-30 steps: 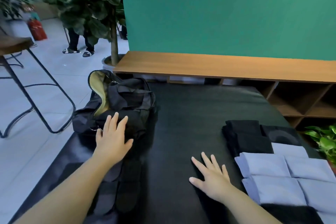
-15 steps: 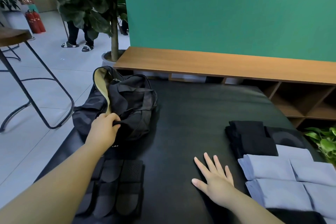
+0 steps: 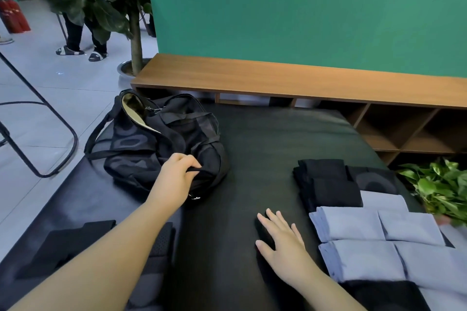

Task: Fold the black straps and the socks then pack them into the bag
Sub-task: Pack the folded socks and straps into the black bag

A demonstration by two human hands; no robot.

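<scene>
you have a single head view, looking forward and down from above your own forearms across the black table (image 3: pixel 265 159), close over its near edge, facing the green wall (image 3: pixel 303 7) and wooden shelf (image 3: pixel 278 81) beyond it.

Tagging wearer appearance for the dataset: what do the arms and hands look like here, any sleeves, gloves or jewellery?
Both forearms are bare as far as the frame shows: no sleeve or cuff in view. The left hand and right hand are ungloved. No watch, bracelet or ring is visible on either wrist or on the fingers that show. No markings, tape or sensors on either arm.
</scene>
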